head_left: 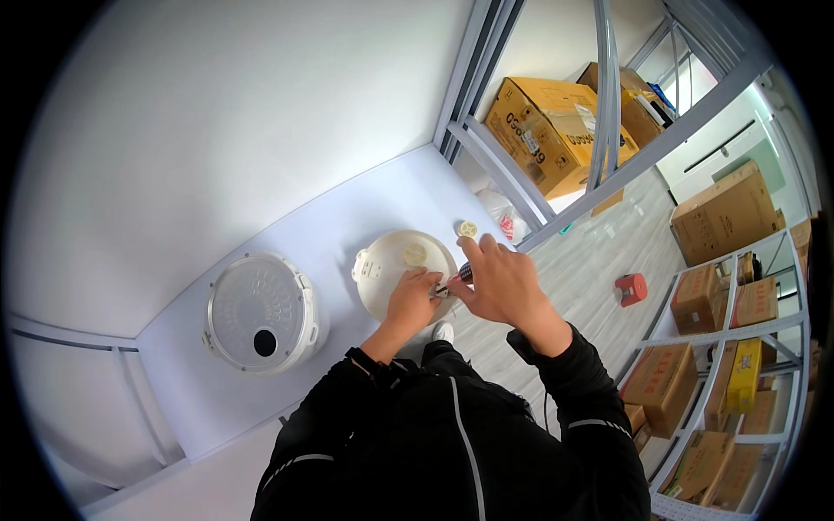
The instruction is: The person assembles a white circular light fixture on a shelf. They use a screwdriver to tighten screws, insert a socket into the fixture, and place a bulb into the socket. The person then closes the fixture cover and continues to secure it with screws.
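My right hand (502,280) is closed around a small hand tool (466,273) with a black and red handle, its kind too small to make out. Close beside it, my left hand (412,302) pinches a small shiny piece (441,292) at the end of that tool. Both hands are over the right part of a round white lid-like disc (382,269) with a tab on its left side. A cream round part (415,254) lies on the disc. Another cream round part (467,229), with spokes, rests on the table just beyond my right fingers.
A white drum (261,304) with a round black spot on top stands left on the pale table (347,217). A metal frame (556,227) rises at the right. Cardboard boxes (560,122) and shelving (730,334) stand beyond, with a red object (632,289) on the floor.
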Demonstrator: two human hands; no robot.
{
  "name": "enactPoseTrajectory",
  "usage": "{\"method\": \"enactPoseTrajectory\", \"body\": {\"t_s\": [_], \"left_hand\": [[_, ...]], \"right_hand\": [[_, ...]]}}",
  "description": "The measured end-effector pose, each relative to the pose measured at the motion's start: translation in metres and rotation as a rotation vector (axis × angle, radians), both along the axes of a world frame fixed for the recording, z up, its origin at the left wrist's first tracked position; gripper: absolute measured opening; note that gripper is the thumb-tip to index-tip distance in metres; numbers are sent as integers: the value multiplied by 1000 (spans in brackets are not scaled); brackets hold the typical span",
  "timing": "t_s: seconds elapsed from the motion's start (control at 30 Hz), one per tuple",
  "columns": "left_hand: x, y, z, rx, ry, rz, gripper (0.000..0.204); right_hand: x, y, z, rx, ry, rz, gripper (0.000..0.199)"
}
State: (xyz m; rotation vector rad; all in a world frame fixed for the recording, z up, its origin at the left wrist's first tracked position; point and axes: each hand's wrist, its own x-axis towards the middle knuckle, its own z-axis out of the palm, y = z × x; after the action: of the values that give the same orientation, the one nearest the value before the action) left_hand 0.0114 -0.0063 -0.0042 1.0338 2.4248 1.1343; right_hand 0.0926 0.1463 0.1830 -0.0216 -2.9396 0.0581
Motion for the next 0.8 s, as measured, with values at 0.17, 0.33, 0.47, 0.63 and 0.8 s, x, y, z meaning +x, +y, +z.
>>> {"method": "enactPoseTrajectory", "body": {"t_s": [0.17, 0.33, 0.47, 0.63, 0.8], "left_hand": [[3, 1, -1, 5, 88, 17, 47], [8, 1, 3, -47, 204, 52, 49], [12, 4, 2, -51, 287, 91, 49], [13, 6, 3, -83, 304, 91, 50], [16, 6, -4, -76, 406, 111, 51]], "right_hand": [[2, 1, -13, 25, 136, 85, 39], [4, -14, -4, 68, -178, -233, 37], [4, -3, -9, -108, 239, 119, 40], [4, -12, -8, -43, -87, -124, 46], [7, -23, 6, 36, -238, -195, 45]]}}
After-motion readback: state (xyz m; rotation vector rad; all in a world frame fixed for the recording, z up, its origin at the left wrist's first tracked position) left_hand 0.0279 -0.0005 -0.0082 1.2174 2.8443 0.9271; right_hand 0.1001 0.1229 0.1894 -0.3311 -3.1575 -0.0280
